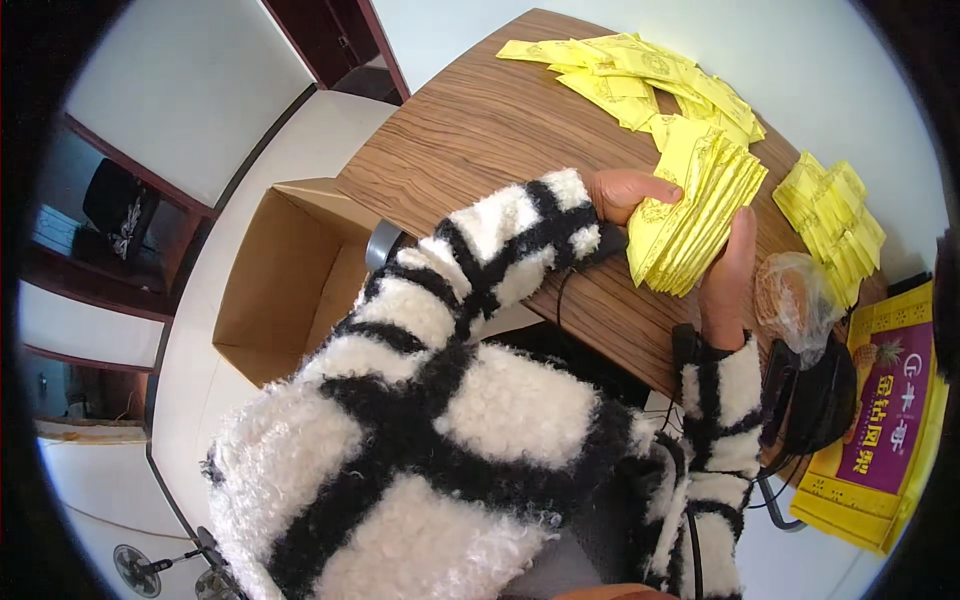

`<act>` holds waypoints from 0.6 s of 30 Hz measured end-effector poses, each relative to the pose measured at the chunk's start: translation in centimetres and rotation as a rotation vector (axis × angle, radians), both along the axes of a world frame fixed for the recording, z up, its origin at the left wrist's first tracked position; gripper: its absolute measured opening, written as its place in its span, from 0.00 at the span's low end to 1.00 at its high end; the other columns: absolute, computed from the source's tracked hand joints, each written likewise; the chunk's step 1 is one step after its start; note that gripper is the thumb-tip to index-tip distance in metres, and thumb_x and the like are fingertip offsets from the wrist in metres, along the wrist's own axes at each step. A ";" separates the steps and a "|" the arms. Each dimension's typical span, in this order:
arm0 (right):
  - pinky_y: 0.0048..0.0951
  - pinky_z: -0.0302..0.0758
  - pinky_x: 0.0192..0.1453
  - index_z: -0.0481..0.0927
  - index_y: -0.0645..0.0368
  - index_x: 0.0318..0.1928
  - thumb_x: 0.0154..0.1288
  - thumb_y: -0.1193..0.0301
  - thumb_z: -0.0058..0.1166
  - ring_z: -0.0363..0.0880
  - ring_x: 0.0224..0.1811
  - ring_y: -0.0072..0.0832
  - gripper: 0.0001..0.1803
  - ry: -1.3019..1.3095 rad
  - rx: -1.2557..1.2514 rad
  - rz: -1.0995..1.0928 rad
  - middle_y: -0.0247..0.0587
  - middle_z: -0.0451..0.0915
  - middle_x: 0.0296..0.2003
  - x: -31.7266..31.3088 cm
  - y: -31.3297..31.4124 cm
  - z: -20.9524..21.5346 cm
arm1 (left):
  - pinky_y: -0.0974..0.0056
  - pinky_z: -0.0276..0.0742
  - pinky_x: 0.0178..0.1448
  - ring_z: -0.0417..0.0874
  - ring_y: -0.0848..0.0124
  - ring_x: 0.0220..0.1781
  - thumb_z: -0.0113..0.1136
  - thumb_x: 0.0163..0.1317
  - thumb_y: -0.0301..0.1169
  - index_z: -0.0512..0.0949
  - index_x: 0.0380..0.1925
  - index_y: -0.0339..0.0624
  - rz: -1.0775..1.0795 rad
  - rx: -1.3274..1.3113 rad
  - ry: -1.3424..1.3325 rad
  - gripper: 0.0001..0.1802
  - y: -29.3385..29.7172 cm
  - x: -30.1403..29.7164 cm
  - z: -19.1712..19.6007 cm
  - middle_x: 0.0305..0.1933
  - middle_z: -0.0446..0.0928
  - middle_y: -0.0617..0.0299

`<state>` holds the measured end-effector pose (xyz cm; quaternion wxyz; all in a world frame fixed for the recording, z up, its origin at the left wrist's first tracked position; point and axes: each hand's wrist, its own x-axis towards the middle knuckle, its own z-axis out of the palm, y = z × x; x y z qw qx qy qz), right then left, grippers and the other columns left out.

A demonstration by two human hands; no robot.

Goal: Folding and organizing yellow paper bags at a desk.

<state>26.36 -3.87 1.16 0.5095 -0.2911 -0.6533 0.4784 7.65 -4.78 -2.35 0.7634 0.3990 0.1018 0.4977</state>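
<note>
1. The left hand (628, 192) was closed on the upper left edge of a fanned stack of yellow packets (695, 215), thumb lying across the top packet.
2. The right hand (728, 275) was cupped along the stack's lower right side, fingers straight and pressed against the packet edges, so the stack was held between both hands.
3. The stack was held just above the wooden table (480, 130), near its front edge, tilted with its edges fanned toward the upper right.
4. A loose heap of yellow packets (640, 80) lay spread on the far part of the table, well apart from the hands.
5. A second neat pile of yellow packets (830, 225) sat to the right, near the held stack.
6. A clear plastic bag (795, 300) lay just beside the right hand, with a purple and yellow box (890, 420) further right.
7. An open cardboard box (280, 280) stood on the floor to the left of the table.
8. Both forearms wore fuzzy black-and-white sleeves (480, 260).
</note>
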 end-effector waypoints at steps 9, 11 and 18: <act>0.27 0.66 0.51 0.71 0.65 0.49 0.77 0.61 0.35 0.69 0.42 0.28 0.19 -0.065 0.028 0.028 0.40 0.73 0.40 0.5 0.7 -0.7 | 0.59 0.71 0.67 0.77 0.62 0.61 0.66 0.59 0.35 0.65 0.64 0.34 0.028 -0.026 0.027 0.35 -0.4 -0.5 0.7 0.62 0.73 0.51; 0.28 0.66 0.50 0.71 0.66 0.47 0.77 0.61 0.34 0.69 0.41 0.29 0.19 -0.046 -0.053 0.058 0.41 0.72 0.40 0.5 0.6 -0.5 | 0.58 0.71 0.67 0.77 0.62 0.61 0.66 0.59 0.34 0.65 0.64 0.33 0.011 -0.030 0.010 0.35 -0.6 -0.4 0.9 0.62 0.73 0.50; 0.31 0.66 0.54 0.71 0.64 0.44 0.77 0.61 0.29 0.69 0.44 0.30 0.20 -0.159 0.099 -0.017 0.43 0.72 0.41 0.6 -0.2 -0.4 | 0.59 0.72 0.66 0.77 0.62 0.60 0.62 0.61 0.31 0.64 0.64 0.34 -0.007 -0.050 -0.050 0.32 -1.4 0.2 0.4 0.61 0.73 0.51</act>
